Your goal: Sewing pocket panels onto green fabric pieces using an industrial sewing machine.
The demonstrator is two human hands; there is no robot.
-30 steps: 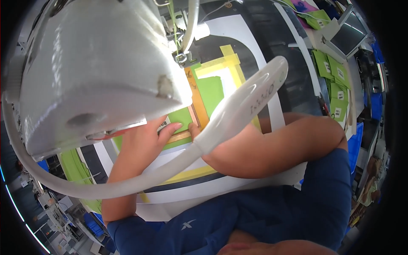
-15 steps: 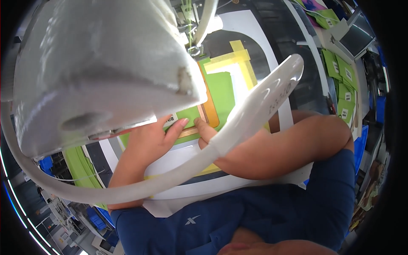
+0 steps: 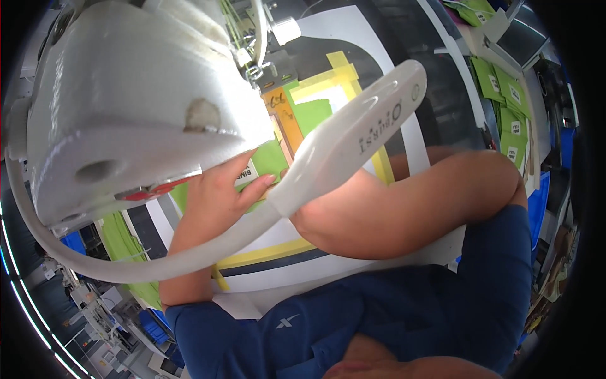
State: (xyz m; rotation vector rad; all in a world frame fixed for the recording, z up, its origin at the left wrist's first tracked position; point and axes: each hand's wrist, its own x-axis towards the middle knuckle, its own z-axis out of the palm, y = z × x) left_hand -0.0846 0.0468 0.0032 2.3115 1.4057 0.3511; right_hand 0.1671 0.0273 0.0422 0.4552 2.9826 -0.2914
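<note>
My left hand (image 3: 221,189) lies on green fabric (image 3: 271,156) beside a white label (image 3: 245,172), thumb spread from the fingers, whose tips go out of sight under the machine head (image 3: 126,82). An orange template (image 3: 288,123) borders the fabric, with yellow tape (image 3: 341,72) around a white sheet. A white lamp on a flexible neck (image 3: 360,120) crosses in front of my right hand (image 3: 303,215); only a fingertip and the lower hand show around it, near the fabric. What that hand holds, if anything, is hidden.
Needle threads and metal parts (image 3: 249,63) hang at the upper middle. Green labelled pieces (image 3: 505,95) are piled at the right beside a grey screen (image 3: 517,41) and blue bins (image 3: 540,208). More green fabric (image 3: 117,252) lies at the left.
The view has shifted slightly, so the machine and lamp sit further up and left than half a second ago. My right index finger is now more covered by the lamp; both hands remain at the fabric.
</note>
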